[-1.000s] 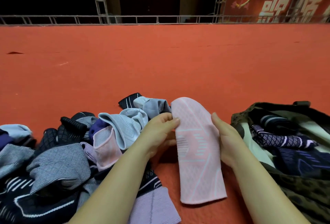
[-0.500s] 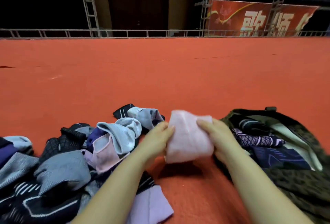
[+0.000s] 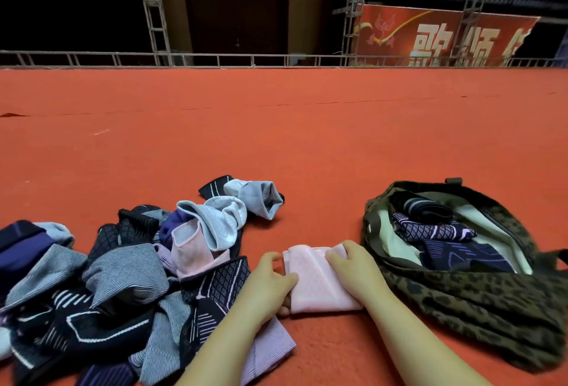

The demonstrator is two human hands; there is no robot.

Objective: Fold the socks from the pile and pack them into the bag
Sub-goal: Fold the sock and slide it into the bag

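Observation:
A folded pink sock (image 3: 313, 285) lies low on the red carpet between my hands. My left hand (image 3: 269, 285) pinches its left edge, thumb on top and fingertips underneath. My right hand (image 3: 353, 272) covers its right side, fingers curled over the far corner. The pile of loose socks (image 3: 123, 278), in grey, navy, light blue and pink, spreads out to the left and touches my left forearm. The open leopard-print bag (image 3: 461, 302) sits just right of my right hand, with several folded dark socks (image 3: 430, 229) inside against a pale lining.
A lilac sock (image 3: 270, 345) lies flat under my left forearm. Red carpet (image 3: 276, 127) stretches far ahead to a metal truss rail (image 3: 215, 58). Behind the rail are a dark doorway and a red banner (image 3: 439, 35).
The pink sock was held up full length, then folded in half in the air. It is now lowered onto the carpet, both hands still on it. The camera has tilted up.

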